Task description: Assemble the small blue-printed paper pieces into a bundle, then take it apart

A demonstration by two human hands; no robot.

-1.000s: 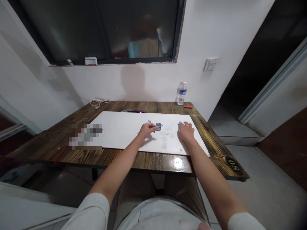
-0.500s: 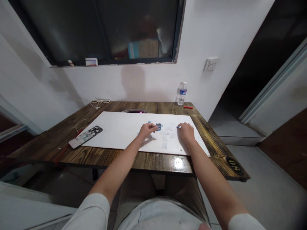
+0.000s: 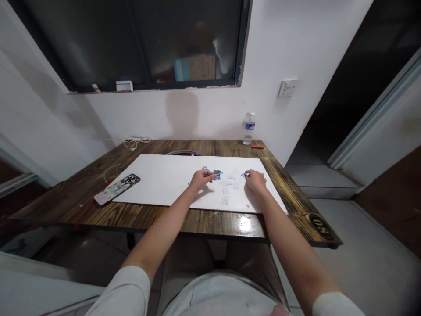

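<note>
"So, what are the two hands holding over the white board [image 3: 158, 175]?"

"The left hand [image 3: 209, 176] pinches a small cluster of blue-lined paper pieces [image 3: 217, 174] between thumb and fingers. The right hand [image 3: 249, 176], fingers curled in, grips a single blue-edged piece [image 3: 244, 175] by its right end."

"Why such a light hold?"

"Probably because the pieces are small and flat: a pinch at one edge leaves most of each face uncovered. Whether the cluster also rests on the board is too small to tell."

"And around the hands?"

"Pale paper slips [image 3: 225, 200] lie on the board between them, and another blue-lined piece [image 3: 204, 167] lies just beyond the left hand. The board likely serves as a flat, bright ground over the dark wooden desk [image 3: 194, 221]."

"The edges?"

"A phone [image 3: 115, 189] straddles the board's left edge; a water bottle [image 3: 249, 127] and a red pen [image 3: 258, 147] sit at the desk's far right, presumably to spare the working area."
</note>
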